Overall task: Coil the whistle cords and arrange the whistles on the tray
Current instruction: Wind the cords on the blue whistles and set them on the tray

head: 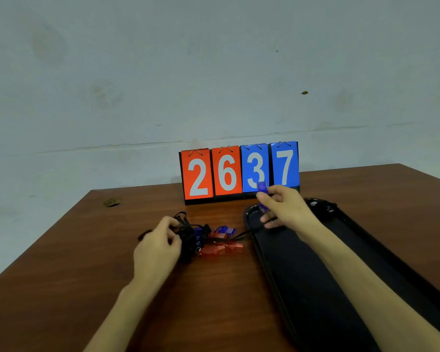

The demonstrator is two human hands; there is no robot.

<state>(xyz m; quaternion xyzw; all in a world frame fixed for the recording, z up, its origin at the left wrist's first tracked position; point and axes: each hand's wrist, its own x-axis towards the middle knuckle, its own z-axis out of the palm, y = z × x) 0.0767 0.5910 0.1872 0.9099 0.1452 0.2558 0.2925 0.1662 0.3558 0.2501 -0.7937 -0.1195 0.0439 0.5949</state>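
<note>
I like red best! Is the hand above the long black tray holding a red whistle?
No, the right hand pinches a blue translucent plastic whistle above the long black tray.

Brown wooden desk (61,275) carrying a flip scoreboard (226,171), upright near the far edge: two orange cards reading 2 and 6, two blue cards reading 3 and 7, hung on wire rings over a black base. Left of the scoreboard, a small chipped dent (111,201) in the desk top. Behind the scoreboard, a pale stained wall (137,72) with a long crack; above and right, a small dark speck (304,93).
</note>
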